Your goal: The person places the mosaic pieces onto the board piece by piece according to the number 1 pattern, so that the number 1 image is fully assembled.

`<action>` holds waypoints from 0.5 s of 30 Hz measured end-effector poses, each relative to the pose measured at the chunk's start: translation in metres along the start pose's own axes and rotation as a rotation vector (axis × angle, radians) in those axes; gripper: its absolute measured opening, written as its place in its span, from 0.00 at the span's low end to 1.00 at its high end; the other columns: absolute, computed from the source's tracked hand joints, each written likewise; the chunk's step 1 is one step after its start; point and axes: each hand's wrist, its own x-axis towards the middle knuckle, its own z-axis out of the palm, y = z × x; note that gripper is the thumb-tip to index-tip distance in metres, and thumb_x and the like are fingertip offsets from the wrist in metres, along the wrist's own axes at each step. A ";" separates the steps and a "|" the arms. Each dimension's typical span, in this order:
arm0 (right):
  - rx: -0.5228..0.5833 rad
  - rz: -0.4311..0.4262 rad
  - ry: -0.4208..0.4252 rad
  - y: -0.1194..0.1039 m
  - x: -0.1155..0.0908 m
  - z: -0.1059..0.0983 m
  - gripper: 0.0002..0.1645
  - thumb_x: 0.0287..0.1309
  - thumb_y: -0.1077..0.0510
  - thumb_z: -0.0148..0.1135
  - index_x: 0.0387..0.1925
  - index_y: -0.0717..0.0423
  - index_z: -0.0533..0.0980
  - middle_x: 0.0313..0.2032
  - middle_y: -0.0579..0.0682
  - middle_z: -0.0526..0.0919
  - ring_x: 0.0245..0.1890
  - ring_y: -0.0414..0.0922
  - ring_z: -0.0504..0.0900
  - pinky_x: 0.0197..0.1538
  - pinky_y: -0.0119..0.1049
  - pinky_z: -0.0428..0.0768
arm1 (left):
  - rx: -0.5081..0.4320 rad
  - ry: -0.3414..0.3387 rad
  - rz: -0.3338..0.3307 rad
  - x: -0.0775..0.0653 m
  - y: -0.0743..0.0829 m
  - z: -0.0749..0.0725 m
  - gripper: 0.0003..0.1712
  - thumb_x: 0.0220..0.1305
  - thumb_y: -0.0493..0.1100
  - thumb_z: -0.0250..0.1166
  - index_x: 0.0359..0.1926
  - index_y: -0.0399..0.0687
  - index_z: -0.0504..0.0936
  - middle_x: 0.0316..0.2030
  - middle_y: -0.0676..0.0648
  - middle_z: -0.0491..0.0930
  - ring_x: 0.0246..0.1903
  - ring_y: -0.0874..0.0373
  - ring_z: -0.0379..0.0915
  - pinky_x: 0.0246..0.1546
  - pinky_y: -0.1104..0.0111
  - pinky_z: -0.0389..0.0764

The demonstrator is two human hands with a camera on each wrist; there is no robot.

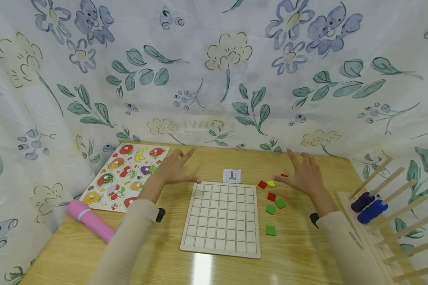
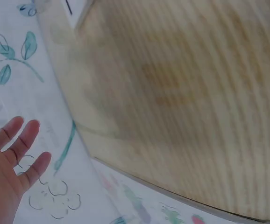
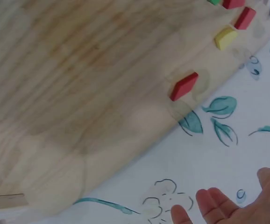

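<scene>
A pale wooden grid board (image 1: 220,217) lies in the middle of the table. Just behind it is a small printed card (image 1: 232,176) with a coloured pattern on a grid. My left hand (image 1: 174,169) is held above the board's back left corner, fingers spread and holding nothing; the left wrist view shows its fingers apart. On the other side, my right hand (image 1: 302,173) hovers with thumb and fingers spread, its palm free. Near its thumb are a yellow piece (image 3: 225,38) and a red tile (image 3: 185,86). Several red and green tiles (image 1: 270,230) lie along the board's right side.
At the left are a fruit picture board (image 1: 108,180) and a pink cylindrical object (image 1: 89,219), partly behind my left sleeve. A wooden peg rack (image 1: 363,233) with blue spools (image 1: 372,211) stands at the right. A floral curtain (image 1: 214,87) borders the table's back.
</scene>
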 end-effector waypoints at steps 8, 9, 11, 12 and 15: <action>-0.005 -0.010 -0.032 0.010 -0.014 0.009 0.69 0.46 0.19 0.61 0.79 0.48 0.47 0.63 0.75 0.60 0.61 0.70 0.59 0.50 0.68 0.68 | -0.015 -0.024 0.003 -0.014 -0.010 0.008 0.66 0.43 0.78 0.69 0.79 0.69 0.48 0.54 0.39 0.64 0.34 0.51 0.65 0.29 0.63 0.66; -0.004 -0.011 -0.033 0.011 -0.015 0.011 0.68 0.46 0.19 0.61 0.79 0.48 0.48 0.63 0.75 0.60 0.61 0.70 0.60 0.50 0.68 0.68 | -0.008 -0.023 0.005 -0.015 -0.011 0.009 0.66 0.43 0.78 0.70 0.79 0.69 0.49 0.53 0.39 0.64 0.35 0.51 0.64 0.30 0.64 0.65; -0.001 -0.014 -0.031 0.012 -0.017 0.013 0.68 0.46 0.20 0.62 0.79 0.48 0.49 0.63 0.74 0.61 0.61 0.69 0.60 0.50 0.68 0.68 | -0.002 -0.015 0.018 -0.017 -0.012 0.011 0.65 0.43 0.77 0.71 0.78 0.67 0.51 0.52 0.39 0.65 0.35 0.51 0.64 0.29 0.63 0.65; -0.002 -0.017 -0.029 0.013 -0.018 0.014 0.68 0.46 0.20 0.62 0.78 0.48 0.50 0.63 0.74 0.62 0.61 0.69 0.60 0.50 0.68 0.69 | -0.001 -0.011 0.023 -0.018 -0.013 0.012 0.65 0.42 0.76 0.71 0.78 0.67 0.52 0.51 0.39 0.65 0.35 0.51 0.64 0.29 0.63 0.65; -0.002 -0.020 -0.031 0.015 -0.021 0.018 0.68 0.45 0.21 0.64 0.78 0.47 0.50 0.62 0.73 0.63 0.60 0.68 0.61 0.50 0.67 0.69 | -0.012 -0.013 0.044 -0.022 -0.014 0.015 0.64 0.41 0.75 0.72 0.77 0.65 0.55 0.50 0.39 0.65 0.33 0.52 0.63 0.30 0.64 0.66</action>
